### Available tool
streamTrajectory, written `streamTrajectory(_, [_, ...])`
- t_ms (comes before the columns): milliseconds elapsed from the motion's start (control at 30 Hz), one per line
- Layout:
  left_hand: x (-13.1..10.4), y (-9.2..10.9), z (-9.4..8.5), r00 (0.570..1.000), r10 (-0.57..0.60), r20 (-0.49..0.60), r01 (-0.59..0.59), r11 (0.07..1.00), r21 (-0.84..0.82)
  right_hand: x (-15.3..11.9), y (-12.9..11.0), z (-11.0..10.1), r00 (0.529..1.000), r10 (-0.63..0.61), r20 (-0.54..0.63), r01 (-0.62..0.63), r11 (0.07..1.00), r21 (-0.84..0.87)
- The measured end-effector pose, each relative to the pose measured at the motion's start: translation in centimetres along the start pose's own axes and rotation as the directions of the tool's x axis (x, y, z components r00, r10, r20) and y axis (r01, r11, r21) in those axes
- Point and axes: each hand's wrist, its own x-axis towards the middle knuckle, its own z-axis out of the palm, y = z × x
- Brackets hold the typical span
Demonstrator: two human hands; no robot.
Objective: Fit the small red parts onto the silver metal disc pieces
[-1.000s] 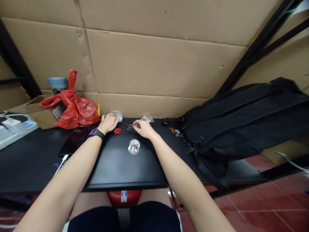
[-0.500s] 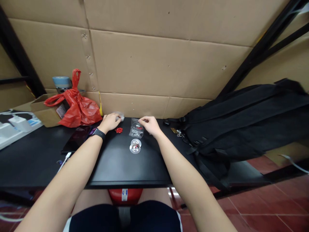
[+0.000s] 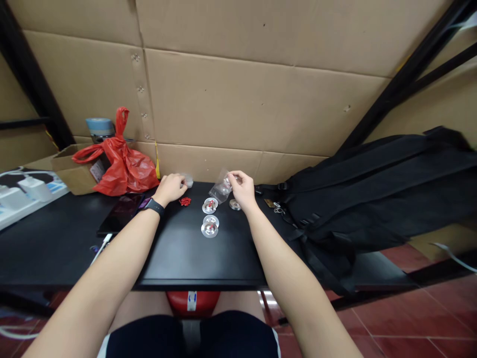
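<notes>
raised and tilted the clear plastic bag (image 3: 221, 190) since half a second ago, pinching it in the grip of the right hand (image 3: 243, 188) above the table (image 3: 179, 263), leaving a red-marked silver disc (image 3: 209, 205) in view just in front of it and another silver disc (image 3: 235, 204) close beside the hand. curling the left hand (image 3: 170, 189) at a small clear packet (image 3: 188, 180) near the cardboard wall (image 3: 223, 109), unable to tell if closed on it, near a red cord bundle (image 3: 185, 201). showing two overlapping silver discs (image 3: 209, 228) closer to the front edge, well left of a black backpack (image 3: 372, 179).
</notes>
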Motion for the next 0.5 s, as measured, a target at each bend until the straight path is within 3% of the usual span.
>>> streamTrajectory(67, [0.1,0.9,-0.4,0.998,0.017,-0.064,-0.023,0.995,-0.093,0.0,-0.2,-0.1,0.999,-0.029,0.016,0.030,1.000,-0.007])
streamTrajectory(133, [0.3,2.3,-0.5,0.993,0.011,-0.117,-0.047,0.949,-0.312,-0.1,-0.4,-0.1,0.996,-0.022,0.085,0.020,1.000,0.017])
streamTrajectory(167, [0.4,3.1,-0.4,0.993,-0.009,-0.116,-0.046,0.887,-0.459,-0.2,-0.5,0.0,0.992,-0.012,0.124,0.008,0.999,0.032])
streamTrajectory(233, [0.4,4.7,0.0,0.998,-0.017,-0.059,-0.032,0.677,-0.735,-0.4,-0.8,0.0,0.983,0.010,0.185,-0.020,0.999,0.049])
streamTrajectory(333, [0.2,6.6,0.6,0.996,0.079,0.045,0.009,0.410,-0.912,-0.6,-1.2,0.1,0.978,0.032,0.207,-0.042,0.998,0.044])
streamTrajectory(400, [0.0,7.3,0.7,0.996,0.080,0.045,0.012,0.368,-0.930,-0.6,-1.2,0.0,0.978,0.038,0.207,-0.045,0.999,0.025])
streamTrajectory(500, [-0.2,7.4,0.4,0.999,0.017,0.030,0.020,0.411,-0.912,-0.5,-0.9,0.0,0.990,0.015,0.143,-0.009,0.999,-0.043])
